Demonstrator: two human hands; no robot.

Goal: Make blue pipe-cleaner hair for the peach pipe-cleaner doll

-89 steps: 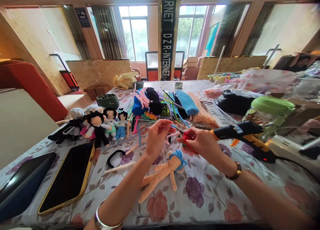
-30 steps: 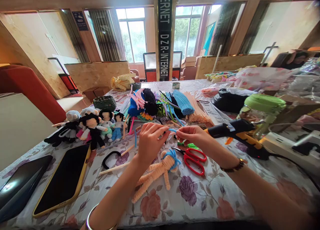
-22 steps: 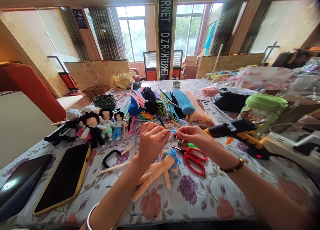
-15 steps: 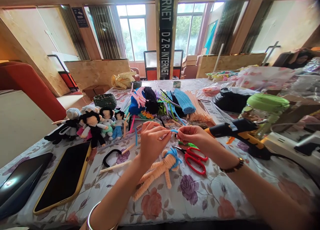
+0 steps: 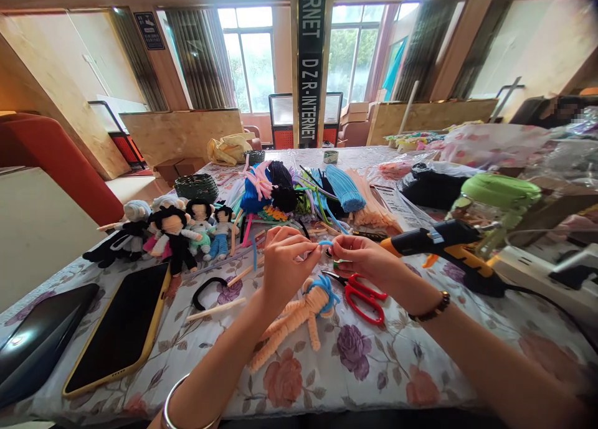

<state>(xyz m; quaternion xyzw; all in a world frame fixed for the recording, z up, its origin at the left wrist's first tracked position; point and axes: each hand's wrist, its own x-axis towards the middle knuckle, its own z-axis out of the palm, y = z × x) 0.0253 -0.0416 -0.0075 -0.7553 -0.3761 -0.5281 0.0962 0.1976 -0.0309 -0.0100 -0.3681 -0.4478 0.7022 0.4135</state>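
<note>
My left hand (image 5: 283, 259) and my right hand (image 5: 365, 258) meet just above the table, both pinching a short blue pipe cleaner piece (image 5: 326, 244) between their fingertips. Below them lies an orange pipe-cleaner doll with blue hair (image 5: 299, 317), flat on the floral tablecloth (image 5: 369, 373). Red-handled scissors (image 5: 363, 292) rest on the cloth under my right wrist, touched by neither hand.
A yellow-black glue gun (image 5: 448, 247) stands to the right. Finished dolls (image 5: 172, 230) sit at the left, with a phone in a yellow case (image 5: 119, 329) and a dark device (image 5: 35, 345). Bundles of pipe cleaners (image 5: 303, 195) lie behind; a green-lidded jar (image 5: 498, 208) is right.
Three seconds ago my right hand held the red scissors; they now lie on the cloth. Both hands have since closed on the blue piece and drawn slightly together.
</note>
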